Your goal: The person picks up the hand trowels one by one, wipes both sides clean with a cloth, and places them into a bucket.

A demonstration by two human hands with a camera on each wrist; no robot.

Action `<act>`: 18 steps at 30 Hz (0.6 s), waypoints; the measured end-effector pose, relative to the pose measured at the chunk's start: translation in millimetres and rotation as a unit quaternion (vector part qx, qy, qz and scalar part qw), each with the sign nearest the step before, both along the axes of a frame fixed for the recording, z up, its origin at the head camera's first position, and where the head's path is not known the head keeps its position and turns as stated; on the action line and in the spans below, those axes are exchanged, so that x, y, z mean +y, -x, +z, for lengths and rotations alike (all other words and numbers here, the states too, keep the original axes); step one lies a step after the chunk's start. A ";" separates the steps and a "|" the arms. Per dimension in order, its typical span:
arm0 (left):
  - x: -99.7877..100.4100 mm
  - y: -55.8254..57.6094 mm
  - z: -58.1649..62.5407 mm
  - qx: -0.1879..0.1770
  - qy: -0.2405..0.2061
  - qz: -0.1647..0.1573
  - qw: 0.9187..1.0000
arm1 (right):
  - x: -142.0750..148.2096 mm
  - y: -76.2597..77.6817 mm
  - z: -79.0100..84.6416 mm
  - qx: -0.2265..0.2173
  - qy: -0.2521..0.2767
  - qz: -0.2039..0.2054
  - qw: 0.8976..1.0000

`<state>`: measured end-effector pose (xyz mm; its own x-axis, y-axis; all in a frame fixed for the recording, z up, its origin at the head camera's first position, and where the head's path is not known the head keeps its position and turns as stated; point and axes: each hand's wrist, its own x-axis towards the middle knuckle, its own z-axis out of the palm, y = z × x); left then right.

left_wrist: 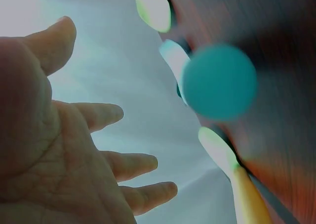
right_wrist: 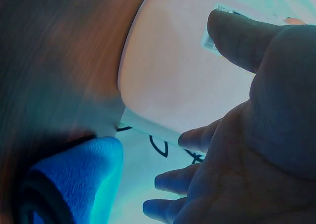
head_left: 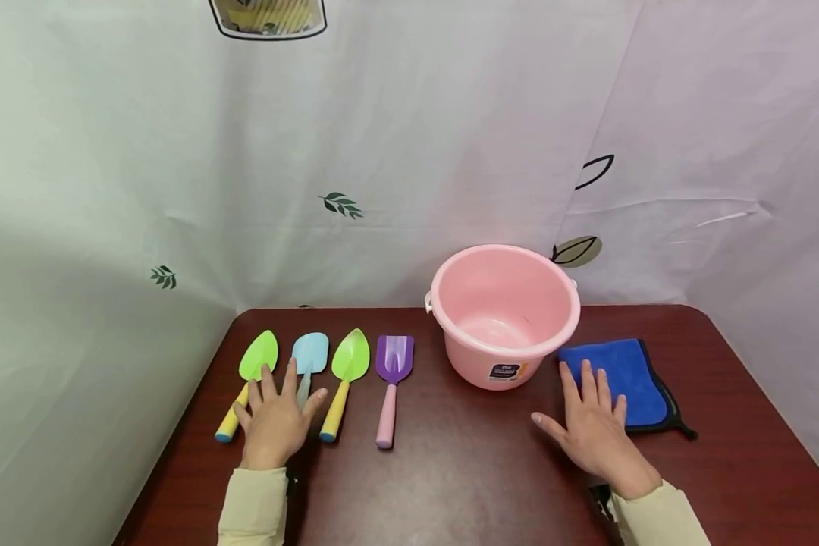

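Note:
Fingers spread, my left hand (head_left: 273, 428) hovers over the handle of a light blue hand trowel (head_left: 310, 352) and holds nothing. To its left lies a green trowel (head_left: 259, 355) with a yellow handle; a matching green trowel (head_left: 351, 356) lies just right of the thumb. In the left wrist view a round teal handle end (left_wrist: 219, 83) shows beyond the palm. My right hand (head_left: 597, 440), also spread and holding nothing, has its fingertips over the near left part of a folded blue cloth (head_left: 631, 379) with black edging. The pink bucket (head_left: 464, 360) stands beyond the right thumb.
A purple trowel (head_left: 394, 358) with a pink handle lies between the second green trowel and the bucket. Everything is on a dark red-brown table (head_left: 450, 470). Pale patterned fabric (head_left: 409, 152) hangs behind it and along both sides.

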<state>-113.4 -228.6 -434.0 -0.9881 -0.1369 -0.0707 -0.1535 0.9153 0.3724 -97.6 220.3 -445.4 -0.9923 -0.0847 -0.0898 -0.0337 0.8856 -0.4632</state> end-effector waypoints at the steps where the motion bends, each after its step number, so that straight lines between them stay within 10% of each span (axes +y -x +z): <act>1: -2.8 0.6 0.0 -0.003 -0.001 0.002 1.000 | 1.7 0.6 0.0 0.000 0.000 0.000 1.000; 18: -60.0 9.8 -0.4 -0.032 -0.011 0.037 0.999 | 33.3 10.0 3.9 -0.015 -0.016 -0.022 1.000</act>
